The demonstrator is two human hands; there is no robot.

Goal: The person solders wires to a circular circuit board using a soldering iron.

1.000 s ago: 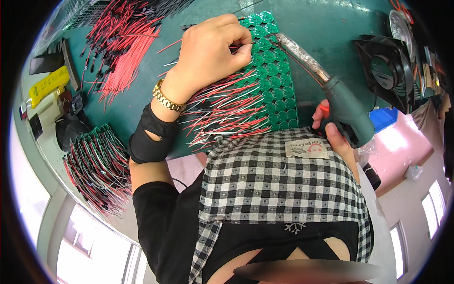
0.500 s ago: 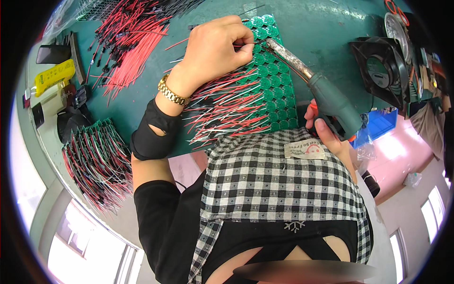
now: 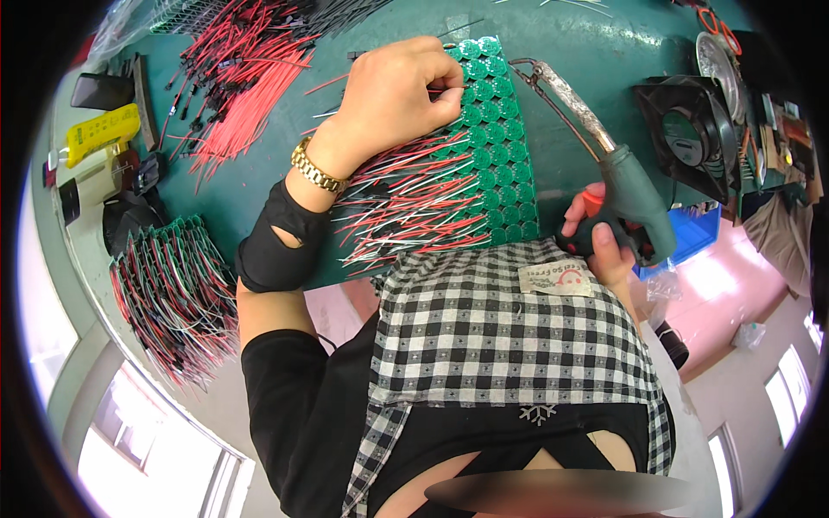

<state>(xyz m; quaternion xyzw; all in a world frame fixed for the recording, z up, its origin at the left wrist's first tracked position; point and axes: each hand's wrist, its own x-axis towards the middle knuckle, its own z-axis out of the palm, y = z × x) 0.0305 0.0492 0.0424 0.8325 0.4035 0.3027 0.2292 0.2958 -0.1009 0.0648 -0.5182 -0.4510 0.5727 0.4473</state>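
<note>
An electronics assembly workshop, by every sign: a green work mat (image 3: 587,34) fills the upper frame, heaps of cut red and black wires (image 3: 233,69) lie at upper left, a panel of round green circuit boards (image 3: 501,147) sits at centre, and a soldering gun (image 3: 604,164) with what looks like a small fan (image 3: 691,138) is at right.

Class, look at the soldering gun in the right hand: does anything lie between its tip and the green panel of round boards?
Nothing visible does. The soldering gun, gripped by the right hand, has its tip just right of the panel, with only bare mat between. The left hand pinches a wire farther left.
</note>
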